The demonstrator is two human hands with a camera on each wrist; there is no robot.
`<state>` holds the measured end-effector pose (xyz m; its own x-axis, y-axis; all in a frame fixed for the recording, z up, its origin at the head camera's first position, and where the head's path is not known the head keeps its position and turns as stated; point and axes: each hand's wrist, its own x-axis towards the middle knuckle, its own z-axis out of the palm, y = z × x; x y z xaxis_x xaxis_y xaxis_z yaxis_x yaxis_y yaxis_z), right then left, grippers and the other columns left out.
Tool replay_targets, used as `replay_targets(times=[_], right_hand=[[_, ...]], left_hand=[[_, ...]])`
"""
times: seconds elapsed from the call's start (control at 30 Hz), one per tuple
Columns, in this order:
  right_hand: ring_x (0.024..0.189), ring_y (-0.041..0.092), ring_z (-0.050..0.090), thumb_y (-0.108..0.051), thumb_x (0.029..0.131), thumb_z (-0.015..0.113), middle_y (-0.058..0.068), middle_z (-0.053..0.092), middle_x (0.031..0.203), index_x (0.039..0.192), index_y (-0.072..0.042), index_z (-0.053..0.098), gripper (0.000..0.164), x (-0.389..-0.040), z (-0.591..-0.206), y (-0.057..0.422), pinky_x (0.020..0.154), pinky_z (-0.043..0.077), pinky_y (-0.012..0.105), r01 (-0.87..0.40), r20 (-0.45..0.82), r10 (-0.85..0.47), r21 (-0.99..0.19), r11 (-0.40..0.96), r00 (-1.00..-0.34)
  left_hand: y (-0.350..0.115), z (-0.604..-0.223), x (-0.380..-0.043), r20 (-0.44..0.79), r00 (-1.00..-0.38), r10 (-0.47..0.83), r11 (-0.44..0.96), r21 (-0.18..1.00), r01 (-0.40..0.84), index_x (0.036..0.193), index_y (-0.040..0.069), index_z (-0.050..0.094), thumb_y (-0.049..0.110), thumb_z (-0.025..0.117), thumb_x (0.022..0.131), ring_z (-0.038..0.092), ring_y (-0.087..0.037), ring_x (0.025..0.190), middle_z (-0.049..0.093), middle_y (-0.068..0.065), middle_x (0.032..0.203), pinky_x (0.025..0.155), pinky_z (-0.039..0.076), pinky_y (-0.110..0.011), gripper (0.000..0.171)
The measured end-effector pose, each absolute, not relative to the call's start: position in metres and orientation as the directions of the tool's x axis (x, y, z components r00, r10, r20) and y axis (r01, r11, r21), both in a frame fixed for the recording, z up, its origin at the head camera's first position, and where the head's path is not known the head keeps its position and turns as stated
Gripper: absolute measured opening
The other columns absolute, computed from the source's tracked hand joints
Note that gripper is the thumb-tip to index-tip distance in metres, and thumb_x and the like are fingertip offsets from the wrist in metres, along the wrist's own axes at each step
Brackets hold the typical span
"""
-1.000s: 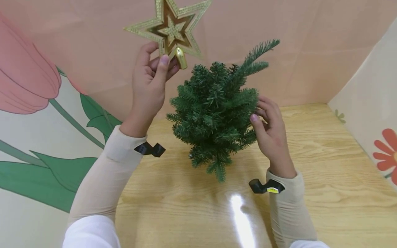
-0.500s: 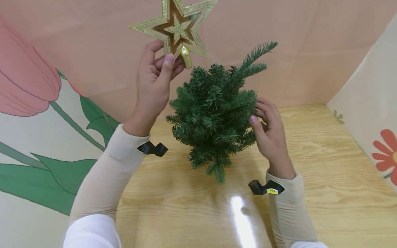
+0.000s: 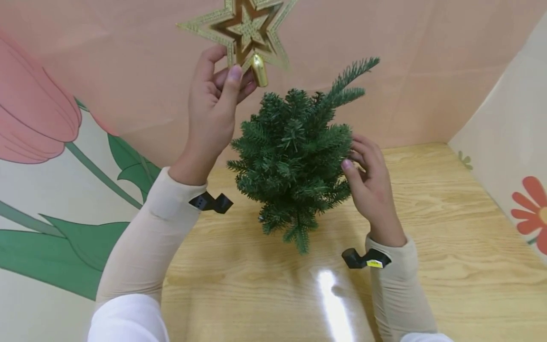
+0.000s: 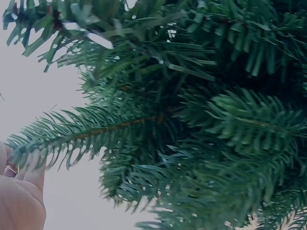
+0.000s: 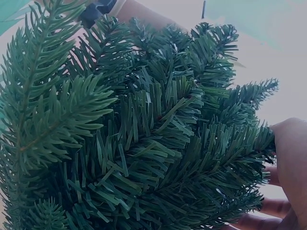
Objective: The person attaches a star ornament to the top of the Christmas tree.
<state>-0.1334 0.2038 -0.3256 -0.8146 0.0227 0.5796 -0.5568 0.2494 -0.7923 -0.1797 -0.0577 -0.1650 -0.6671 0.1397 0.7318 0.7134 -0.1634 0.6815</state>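
A gold glittery star tree topper (image 3: 249,29) with a small gold socket at its base is in my left hand (image 3: 212,107). Thumb and fingers pinch its lower edge, above and left of a small green artificial Christmas tree (image 3: 292,156). The star's top is cut off by the head view's edge. My right hand (image 3: 372,178) holds the tree's right side, thumb in front and fingers partly hidden by needles. In the right wrist view, its thumb and fingers (image 5: 276,207) lie round the branch tips. Needles (image 4: 201,124) fill most of the left wrist view; the star is not visible there.
The tree stands on a light wood table (image 3: 256,285); its base is hidden beneath the branches. A pink backdrop (image 3: 419,71) rises close behind it. Flower-printed panels (image 3: 504,156) flank both sides. One long branch (image 3: 352,76) sticks out at the upper right.
My left hand has moved slightly right and up with the star, which has tilted a little. My right hand keeps its place at the tree; the view has shifted slightly.
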Motion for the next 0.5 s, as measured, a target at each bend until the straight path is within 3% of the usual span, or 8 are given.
replay_targets(times=[0.23, 0.5], right_hand=[[0.121, 0.028, 0.052, -0.010, 0.100, 0.054, 0.002, 0.038, 0.148, 0.140, -0.006, 0.050, 0.041, -0.133, -0.325, 0.203, 0.088, 0.047, 0.021, -0.568, 0.591, 0.018, -0.783, 0.252, -0.807], [0.120, 0.027, 0.052, -0.009, 0.099, 0.054, 0.001, 0.038, 0.148, 0.140, -0.006, 0.050, 0.041, -0.132, -0.324, 0.203, 0.088, 0.046, 0.021, -0.567, 0.589, 0.017, -0.785, 0.250, -0.808]], left_hand=[[-0.051, -0.156, -0.178, 0.735, -0.658, 0.166, -0.180, 0.679, 0.712, 0.121, -0.003, 0.046, -0.002, 0.043, 0.102, 0.066, -0.029, 0.107, 0.065, -0.024, 0.117, 0.096, 0.050, -0.040, 0.020], [-0.044, -0.152, -0.179, 0.680, -0.711, 0.179, -0.169, 0.733, 0.659, 0.125, -0.003, 0.046, -0.001, 0.043, 0.102, 0.066, -0.028, 0.107, 0.064, -0.023, 0.118, 0.097, 0.050, -0.038, 0.023]])
